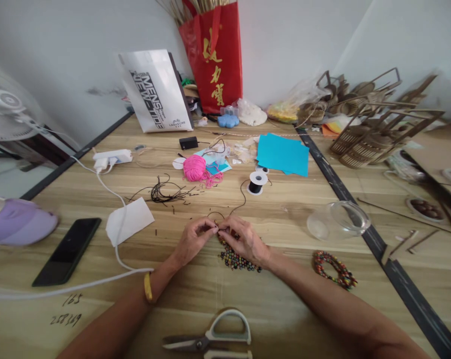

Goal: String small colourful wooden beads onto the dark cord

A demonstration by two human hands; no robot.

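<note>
My left hand (197, 238) is closed in a pinch at the middle of the table, its fingertips meeting those of my right hand (245, 240). Between them runs a thin black cord (242, 202), which leads back to a white spool (256, 183) wound with black. My right hand pinches too, above a heap of small multicoloured beads (237, 262); whether a bead sits in its fingertips is too small to tell. Off to the right lies a coil of strung beads (334, 269). Scissors (210, 339) rest near the front edge, blades pointing left.
A clear jar (338, 221) lies to the right. Black cord pieces (165, 192), pink yarn (194, 168) and blue sheets (283, 153) are behind my hands. On the left are a phone (67, 252), white paper (130, 221) and a white cable (79, 290). Bags (154, 92) stand at the back.
</note>
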